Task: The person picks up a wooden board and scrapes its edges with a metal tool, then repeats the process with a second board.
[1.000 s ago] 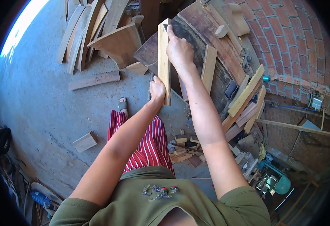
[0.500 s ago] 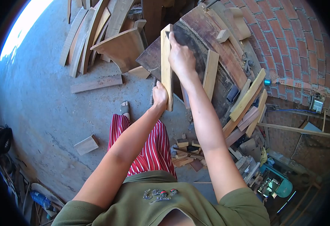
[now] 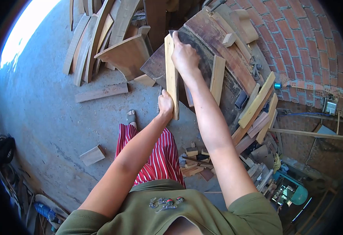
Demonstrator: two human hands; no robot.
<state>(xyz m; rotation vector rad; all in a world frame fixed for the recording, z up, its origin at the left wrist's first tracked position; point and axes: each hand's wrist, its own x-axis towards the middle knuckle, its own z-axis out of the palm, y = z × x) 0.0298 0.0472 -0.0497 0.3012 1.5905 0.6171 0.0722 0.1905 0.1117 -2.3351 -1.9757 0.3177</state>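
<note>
A long pale wooden piece (image 3: pixel 171 76) points away from me over the near edge of a worn dark work table (image 3: pixel 154 65). Near its lower end my left hand (image 3: pixel 166 103) wraps around it, thumb up along the side. My right hand (image 3: pixel 185 56) is at the far end, against its right side, with the index finger stretched forward and the other fingers curled under. A dark flat piece (image 3: pixel 172 32) pokes out by that fingertip; the rest is hidden by the hand or blends into the dark tabletop.
A second pale board (image 3: pixel 217 78) lies on the table to the right. Several cut strips (image 3: pixel 257 103) are stacked at its right end. Curved planks (image 3: pixel 83 49) lean at the back left. An offcut (image 3: pixel 92 155) and a plank (image 3: pixel 101 93) lie on the floor. A brick wall (image 3: pixel 291 43) stands right.
The wooden piece has shifted slightly left and toward me. My right hand has slid along it to its far end, and the dark corner now sticks out past that end.
</note>
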